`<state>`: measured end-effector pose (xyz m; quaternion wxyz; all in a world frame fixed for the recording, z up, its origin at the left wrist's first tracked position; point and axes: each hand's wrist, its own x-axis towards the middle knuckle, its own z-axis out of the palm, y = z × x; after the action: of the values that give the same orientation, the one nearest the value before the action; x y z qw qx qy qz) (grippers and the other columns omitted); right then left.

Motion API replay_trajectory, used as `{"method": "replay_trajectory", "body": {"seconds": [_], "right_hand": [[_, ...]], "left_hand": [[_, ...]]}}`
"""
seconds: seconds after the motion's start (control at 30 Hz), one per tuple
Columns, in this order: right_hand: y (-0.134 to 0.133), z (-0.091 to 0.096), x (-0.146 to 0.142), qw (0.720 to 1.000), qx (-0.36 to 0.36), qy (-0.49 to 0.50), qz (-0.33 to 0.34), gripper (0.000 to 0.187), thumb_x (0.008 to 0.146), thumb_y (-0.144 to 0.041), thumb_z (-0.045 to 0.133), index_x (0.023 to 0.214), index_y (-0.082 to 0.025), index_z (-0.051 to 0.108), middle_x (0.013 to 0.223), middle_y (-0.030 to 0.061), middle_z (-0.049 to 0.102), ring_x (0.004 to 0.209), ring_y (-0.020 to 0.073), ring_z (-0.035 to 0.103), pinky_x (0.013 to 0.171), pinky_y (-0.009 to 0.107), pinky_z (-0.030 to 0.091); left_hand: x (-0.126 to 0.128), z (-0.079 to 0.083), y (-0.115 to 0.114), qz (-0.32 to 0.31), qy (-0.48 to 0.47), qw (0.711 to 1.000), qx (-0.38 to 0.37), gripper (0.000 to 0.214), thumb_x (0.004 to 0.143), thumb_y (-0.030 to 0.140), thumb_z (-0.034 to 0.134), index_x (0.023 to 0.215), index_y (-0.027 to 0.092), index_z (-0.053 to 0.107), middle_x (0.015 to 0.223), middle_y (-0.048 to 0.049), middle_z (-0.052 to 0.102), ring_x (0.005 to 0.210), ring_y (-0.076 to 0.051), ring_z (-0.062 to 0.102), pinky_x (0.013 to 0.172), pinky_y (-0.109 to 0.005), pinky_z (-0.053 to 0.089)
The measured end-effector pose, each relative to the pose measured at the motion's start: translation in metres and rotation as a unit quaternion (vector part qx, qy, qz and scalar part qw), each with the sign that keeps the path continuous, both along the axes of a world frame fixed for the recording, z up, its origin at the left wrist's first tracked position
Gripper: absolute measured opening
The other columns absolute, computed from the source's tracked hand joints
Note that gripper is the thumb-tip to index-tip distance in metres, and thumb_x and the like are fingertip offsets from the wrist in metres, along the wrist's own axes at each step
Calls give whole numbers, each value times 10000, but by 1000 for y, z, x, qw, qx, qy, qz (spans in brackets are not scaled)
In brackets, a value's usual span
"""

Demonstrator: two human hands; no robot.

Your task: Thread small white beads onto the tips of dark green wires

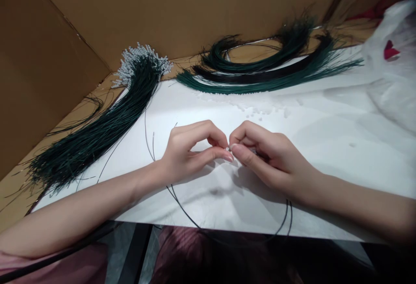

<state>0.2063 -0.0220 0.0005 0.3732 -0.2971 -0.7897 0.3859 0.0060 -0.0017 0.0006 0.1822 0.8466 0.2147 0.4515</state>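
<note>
At the centre of the frame, the left hand [191, 147] had thumb and forefinger nearly closed on tiny white beads [228, 149]; the right hand [268, 156] had its own pinched together beside them, their hold hidden. A light, steady fingertip grip probably suited such small pieces. There were two hands, one white-tipped bundle [110, 123] at left, about three bare bundles [247, 85] upper right.

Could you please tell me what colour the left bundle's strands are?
Strands: dark green, in the head view.
</note>
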Motion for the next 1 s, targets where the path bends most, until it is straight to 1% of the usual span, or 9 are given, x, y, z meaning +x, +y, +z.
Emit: {"method": "replay_trajectory", "body": {"seconds": [0.1,0.23,0.37,0.47,0.63,0.73,0.83,1.0], "right_hand": [[0,0,0,1000,-3,2,-1,118,989,-183,455,875,-190,484,619,-59,457,520,76,377,523,247,314],[0,0,0,1000,-8,9,-1,113,989,-186,455,880,-188,481,608,-66,435,508,71,358,515,246,301],[1,1,1,1000,-30,10,-3,125,992,-218,450,872,-191,476,600,-67,425,492,72,333,497,247,278],[1,3,1,998,-54,7,-10,129,986,-221,460,862,-187,476,596,-69,418,489,68,319,489,240,264],[0,5,1,993,-119,16,-2,153,996,-250,452,861,-181,473,608,-69,431,495,59,332,486,225,258],[1,5,1,990,-143,19,12,170,1003,-271,448,863,-178,471,614,-71,419,511,56,339,485,214,261],[1,5,1,986,-161,28,27,179,1004,-284,455,862,-176,468,631,-67,422,535,57,344,483,206,263],[0,5,1,975,-210,57,38,202,1003,-327,467,866,-179,463,633,-68,431,524,54,352,469,203,256]], "left_hand": [[0,0,1,-3,5,1000,-4,174,805,273,753,800,132,651,703,-23,668,632,-88,610,603,-193,498],[-4,0,2,-20,27,999,-9,143,807,195,747,847,115,636,744,-33,661,666,-84,602,635,-185,502],[-8,2,3,-28,72,997,-1,83,860,164,672,909,123,620,786,-38,655,700,-90,603,658,-197,510],[-8,3,3,-18,89,995,39,57,885,163,632,926,128,614,792,-44,660,702,-95,610,649,-202,508],[-5,4,3,9,94,989,113,58,871,138,620,924,151,601,769,-41,666,690,-114,613,625,-227,503],[-5,5,2,7,98,986,131,87,864,117,605,937,163,599,768,-39,661,694,-122,613,621,-236,499],[-4,5,3,-1,103,984,142,102,851,97,611,938,148,601,766,-46,646,694,-122,601,620,-237,489],[-2,1,6,3,102,982,158,63,854,103,587,899,143,567,729,-31,609,673,-120,568,622,-238,465]]}}
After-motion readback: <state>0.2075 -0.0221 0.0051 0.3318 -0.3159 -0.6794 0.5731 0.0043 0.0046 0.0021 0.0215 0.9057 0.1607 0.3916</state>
